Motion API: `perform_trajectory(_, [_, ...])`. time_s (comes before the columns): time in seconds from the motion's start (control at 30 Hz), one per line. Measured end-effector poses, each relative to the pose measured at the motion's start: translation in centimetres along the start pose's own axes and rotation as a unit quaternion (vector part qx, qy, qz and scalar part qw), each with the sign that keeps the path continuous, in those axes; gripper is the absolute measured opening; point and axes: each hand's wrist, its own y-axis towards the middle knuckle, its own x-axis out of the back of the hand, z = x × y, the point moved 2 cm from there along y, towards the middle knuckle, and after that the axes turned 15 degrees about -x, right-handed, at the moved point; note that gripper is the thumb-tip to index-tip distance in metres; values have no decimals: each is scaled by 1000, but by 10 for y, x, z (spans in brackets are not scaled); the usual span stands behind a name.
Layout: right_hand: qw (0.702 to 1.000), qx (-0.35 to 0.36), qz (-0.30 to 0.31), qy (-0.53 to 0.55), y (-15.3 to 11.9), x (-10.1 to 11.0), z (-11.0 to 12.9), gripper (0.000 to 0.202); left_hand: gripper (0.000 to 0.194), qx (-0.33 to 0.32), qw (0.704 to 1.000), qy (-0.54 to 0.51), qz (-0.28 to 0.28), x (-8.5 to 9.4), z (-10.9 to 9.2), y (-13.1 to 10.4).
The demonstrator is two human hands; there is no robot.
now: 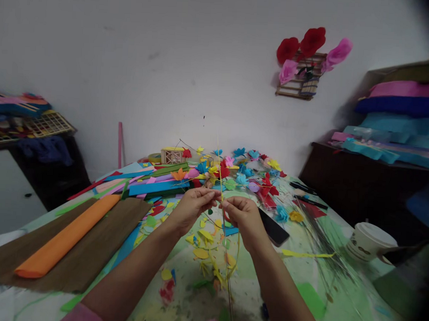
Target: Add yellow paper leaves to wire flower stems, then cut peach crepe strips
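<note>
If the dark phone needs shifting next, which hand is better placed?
Probably the right hand: the phone lies close beside it, while the left hand is farther away. Both appear to be pinching the thin stem.

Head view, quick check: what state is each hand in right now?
Left hand: closed, fingertips pinched at the thin yellow stem.
Right hand: closed, its grip pinching the same stem slightly lower.
</note>
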Motion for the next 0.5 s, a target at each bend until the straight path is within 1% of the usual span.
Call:
perform_trajectory(0.27, [1000, -6, -3, 8, 1, 2, 1, 25, 25, -10, 1000, 15, 7, -2, -1, 1])
perform_trajectory(0.5, [1000, 4, -4, 1, -1, 4, 3, 25, 23, -29, 999, 41, 19, -1, -1, 1])
